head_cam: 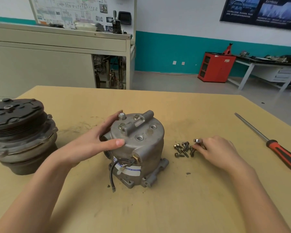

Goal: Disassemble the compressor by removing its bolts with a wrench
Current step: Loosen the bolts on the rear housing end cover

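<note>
- On the worktop point(158, 207), near its middle, the compressor point(141, 148) stands on its flanged end, with the round grey cap and its ports facing up.
- Two round recessed holes show in the top of the cap.
- The left hand point(97, 142) grips the upper part of the compressor from the left. The thumb lies along the near edge of the cap and the fingers point(111, 121) curve round the far side.
- A black cable point(111, 172) hangs from the front of the housing beside a white-and-blue label. Its free end lies on the worktop.
- A small heap of loose bolts point(183, 149) lies on the worktop just to the right of the compressor, apart from it.
- The right hand point(215, 150) rests just to the right of the bolts. Its fingers are curled close together and pinch a small shiny metal piece point(197, 140) above the heap. Most of this piece is hidden, so its kind cannot be told.
- A screwdriver point(275, 148) with an orange-and-black handle lies near the right edge of the worktop, well apart from both hands. Its shaft points away from the person.
- A second unit point(18, 132) with a black grooved pulley on top stands at the left edge of the worktop.
- Behind the worktop, a red cabinet point(215, 67) stands on the floor against a teal-and-white wall.
</note>
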{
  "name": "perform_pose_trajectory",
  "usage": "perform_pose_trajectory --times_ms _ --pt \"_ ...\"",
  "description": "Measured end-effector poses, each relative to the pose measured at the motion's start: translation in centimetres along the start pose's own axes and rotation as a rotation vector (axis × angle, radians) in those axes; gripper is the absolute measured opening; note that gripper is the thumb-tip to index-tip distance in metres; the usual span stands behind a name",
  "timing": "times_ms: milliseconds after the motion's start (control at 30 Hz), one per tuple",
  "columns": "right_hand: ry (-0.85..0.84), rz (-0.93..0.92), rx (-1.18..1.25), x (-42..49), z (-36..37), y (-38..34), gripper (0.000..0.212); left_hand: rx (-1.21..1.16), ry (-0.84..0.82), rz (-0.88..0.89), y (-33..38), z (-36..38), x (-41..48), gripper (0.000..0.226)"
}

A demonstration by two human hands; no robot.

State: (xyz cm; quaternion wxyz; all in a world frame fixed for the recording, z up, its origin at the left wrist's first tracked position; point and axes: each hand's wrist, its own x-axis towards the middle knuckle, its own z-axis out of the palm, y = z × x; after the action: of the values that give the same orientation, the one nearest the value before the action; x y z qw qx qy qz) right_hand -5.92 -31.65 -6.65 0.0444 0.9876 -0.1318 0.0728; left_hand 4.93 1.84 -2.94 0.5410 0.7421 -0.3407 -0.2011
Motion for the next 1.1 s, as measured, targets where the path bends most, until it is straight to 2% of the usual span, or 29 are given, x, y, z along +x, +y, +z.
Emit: perform_pose_trajectory --times_ms 33,100,333,400,500,600,667,733,867,1000,1100 --pt "0.001 0.008 0.008 -0.1 0.1 0.0 0.033 0.01 -0.017 0.026 -0.1 0.0 0.0 0.105" --pt "-0.003 0.028 0.007 0.1 0.3 0.0 0.034 0.044 -0.033 0.06 -0.3 0.0 0.0 0.113" --pt "-0.004 0.069 -0.005 0.1 0.4 -0.4 0.03 0.104 0.119 0.085 -0.1 1.6 -0.4 0.099" --pt "0.096 0.108 0.013 0.0 0.2 -0.2 0.031 0.149 0.224 0.067 0.5 2.9 -1.1 0.096" --pt "0.249 0.168 0.038 -0.2 -0.3 0.1 0.031 0.229 0.467 0.025 1.3 5.7 -2.1 0.097" --pt "0.201 0.154 0.063 -0.4 -0.7 -0.3 0.029 0.287 0.723 -0.026 1.8 8.6 -2.2 0.112" --pt "0.168 0.113 0.065 -0.6 -0.9 -0.8 0.028 0.297 0.775 -0.044 1.8 9.1 -2.2 0.117" --pt "0.174 0.091 0.086 -0.7 -1.1 -1.0 0.028 0.299 0.692 0.014 1.5 7.5 -2.4 0.12" --pt "0.244 0.073 0.149 -1.1 -1.7 -1.2 0.027 0.399 0.146 0.08 3.3 0.9 -1.6 0.115" --pt "0.544 0.003 0.37 -1.8 -2.6 -1.6 0.023 0.443 -0.228 0.018 5.2 -1.9 2.6 0.113" --pt "0.711 0.026 0.616 -2.0 -2.9 -1.2 0.027 0.459 -0.326 -0.02 5.4 -1.9 4.4 0.093"
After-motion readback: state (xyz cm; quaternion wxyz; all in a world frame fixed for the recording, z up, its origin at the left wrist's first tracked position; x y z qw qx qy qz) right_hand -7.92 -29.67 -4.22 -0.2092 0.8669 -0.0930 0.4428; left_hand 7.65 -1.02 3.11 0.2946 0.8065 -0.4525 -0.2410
